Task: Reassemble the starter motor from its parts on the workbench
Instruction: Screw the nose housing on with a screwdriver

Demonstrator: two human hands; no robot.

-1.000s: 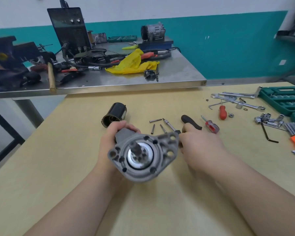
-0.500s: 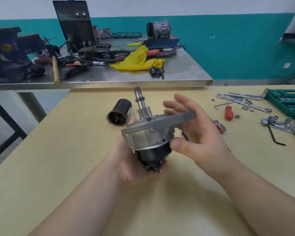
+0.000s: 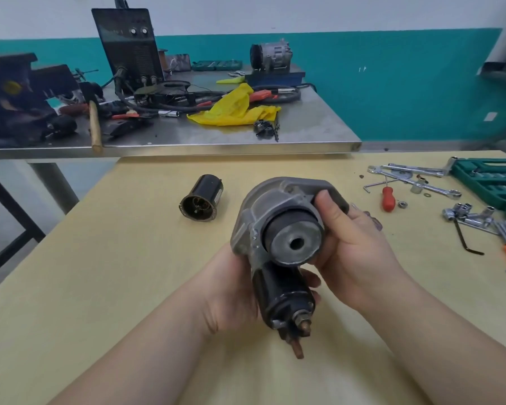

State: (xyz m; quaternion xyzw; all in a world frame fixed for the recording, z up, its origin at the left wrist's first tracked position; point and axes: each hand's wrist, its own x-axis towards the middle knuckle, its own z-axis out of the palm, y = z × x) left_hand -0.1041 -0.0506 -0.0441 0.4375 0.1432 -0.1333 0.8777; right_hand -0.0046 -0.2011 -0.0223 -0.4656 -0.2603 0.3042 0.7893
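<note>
- Housing (image 3: 263,206): grey cast metal, held up above the bench (image 3: 129,258) in both hands, its round end with a centre hole facing the viewer.
- Solenoid (image 3: 281,296): black cylinder fixed under the housing, with rusty terminal studs pointing toward the viewer.
- Left hand (image 3: 231,290): cups the assembly from below and the left, with fingertips curled round the solenoid on its right side.
- Right hand (image 3: 351,252): grips the housing from the right, thumb pressed on the upper casting and fingers wrapped behind.
- Black can (image 3: 202,198): lies on its side on the bench, left of the housing and apart from it, open end toward the viewer.
- Red screwdriver (image 3: 388,198), spanners (image 3: 415,179), sockets (image 3: 465,214) and a hex key (image 3: 465,238): spread on the bench at right, beside a green case (image 3: 491,182).
- Steel table (image 3: 304,133): behind the bench, carrying a black machine (image 3: 129,45), a yellow rag (image 3: 231,109) and cables.
</note>
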